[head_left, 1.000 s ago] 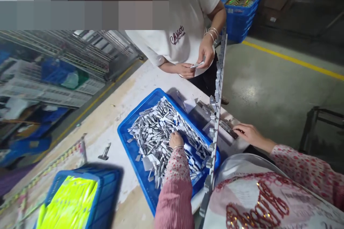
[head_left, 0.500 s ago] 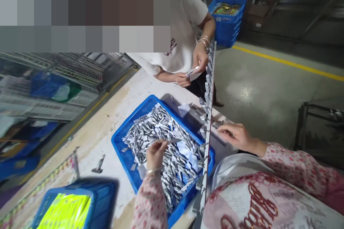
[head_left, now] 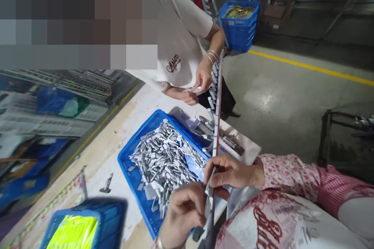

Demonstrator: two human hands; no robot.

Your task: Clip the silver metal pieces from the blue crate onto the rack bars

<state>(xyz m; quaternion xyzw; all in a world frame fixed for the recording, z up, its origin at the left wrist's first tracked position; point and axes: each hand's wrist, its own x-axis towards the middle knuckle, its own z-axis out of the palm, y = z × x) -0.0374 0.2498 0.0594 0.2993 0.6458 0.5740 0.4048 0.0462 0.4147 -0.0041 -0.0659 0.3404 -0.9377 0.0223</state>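
My left hand (head_left: 184, 211) is closed, with its fingers curled beside the long rail (head_left: 216, 124); whatever lies between its fingertips is hidden. Across the rail, my right hand (head_left: 230, 172) pinches a grey clip (head_left: 209, 190) mounted on it. Both hands meet at this clip, above the near edge of a blue bin (head_left: 133, 198). Slim silver pieces (head_left: 166, 155) mixed with white paper bits are heaped in the bin.
Opposite, a person in a white shirt (head_left: 187, 23) handles a small pale piece with both hands. A blue crate with bright yellow packs (head_left: 74, 231) stands at lower left, near a metal stand (head_left: 107, 183). Stacked blue crates (head_left: 238, 27) are on the floor behind.
My left hand has come from over the silver heap, where it held a slim silver piece, to the rail. My right hand has moved left onto the grey clip.
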